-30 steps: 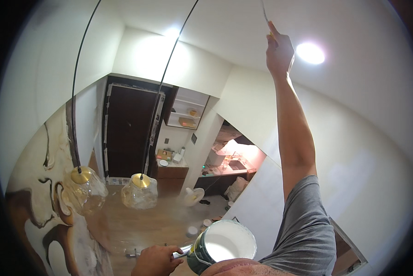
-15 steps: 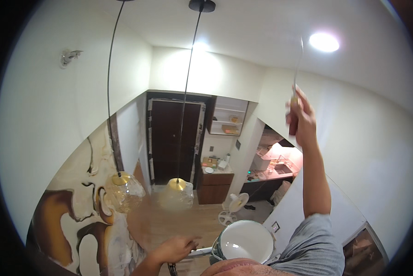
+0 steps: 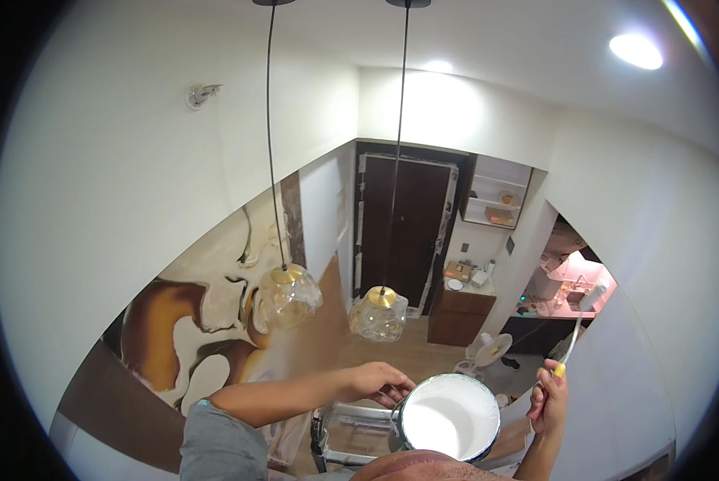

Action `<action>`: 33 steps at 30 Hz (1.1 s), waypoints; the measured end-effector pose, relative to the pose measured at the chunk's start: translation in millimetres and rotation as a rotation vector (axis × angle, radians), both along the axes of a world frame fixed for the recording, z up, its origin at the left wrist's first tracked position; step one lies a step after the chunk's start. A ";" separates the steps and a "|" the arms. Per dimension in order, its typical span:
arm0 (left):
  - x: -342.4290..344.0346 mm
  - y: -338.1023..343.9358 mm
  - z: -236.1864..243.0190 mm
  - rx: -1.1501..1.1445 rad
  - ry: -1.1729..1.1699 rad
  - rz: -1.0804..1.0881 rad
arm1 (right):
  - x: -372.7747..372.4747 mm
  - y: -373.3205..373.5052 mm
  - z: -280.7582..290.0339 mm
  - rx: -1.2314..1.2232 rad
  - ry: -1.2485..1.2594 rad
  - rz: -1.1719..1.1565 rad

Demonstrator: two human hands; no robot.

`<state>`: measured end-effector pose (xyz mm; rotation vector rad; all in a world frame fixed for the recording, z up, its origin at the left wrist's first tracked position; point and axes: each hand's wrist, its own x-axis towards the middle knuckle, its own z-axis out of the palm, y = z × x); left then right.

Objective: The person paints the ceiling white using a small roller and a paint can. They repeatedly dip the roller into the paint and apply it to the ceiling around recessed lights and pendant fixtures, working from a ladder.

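A small paint roller [image 3: 594, 296] with a thin wire frame and a yellow-marked handle is in my right hand [image 3: 549, 398], its fingers wrapped round the handle. The white roller end points up and away, right of the bucket. Below and between my hands stands a dark-sided bucket [image 3: 488, 401] with white paint [image 3: 444, 425] inside. My left hand [image 3: 378, 381] is at the bucket's left rim, fingers partly spread and slightly bent. Its fingertips reach the rim; whether they touch it I cannot tell. Nothing shows in that hand.
Two glass pendant lamps [image 3: 290, 298] hang on black cords ahead. Under the bucket a ladder top [image 3: 359, 413] shows in part. Farther down are a white fan [image 3: 492, 349], a brown cabinet [image 3: 460, 315] and a dark door [image 3: 399, 232]. White wall [image 3: 640, 200] rises at the right.
My right hand has come down from near the ceiling to beside the bucket with the paint roller. My left hand has moved to the bucket's rim. The view has shifted left.
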<state>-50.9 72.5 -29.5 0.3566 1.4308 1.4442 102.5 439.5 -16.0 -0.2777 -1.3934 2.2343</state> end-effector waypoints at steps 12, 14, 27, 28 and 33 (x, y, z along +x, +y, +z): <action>45.1 21.1 60.6 -0.124 0.794 0.134 | 1.3 -19.1 -117.5 0.201 -0.158 -0.173; 61.5 24.1 84.0 -0.143 0.982 0.098 | 5.5 -23.7 -131.1 0.136 -0.112 -0.100; 103.5 54.9 113.2 0.066 0.737 -0.255 | 79.7 -37.5 -138.6 -0.119 -0.145 0.246; 105.8 52.4 114.7 0.035 0.720 -0.232 | 78.5 -42.4 -141.2 -0.114 -0.154 0.277; 110.4 43.5 107.8 0.075 0.456 -0.043 | 80.5 -47.3 -159.8 -0.099 -0.207 0.284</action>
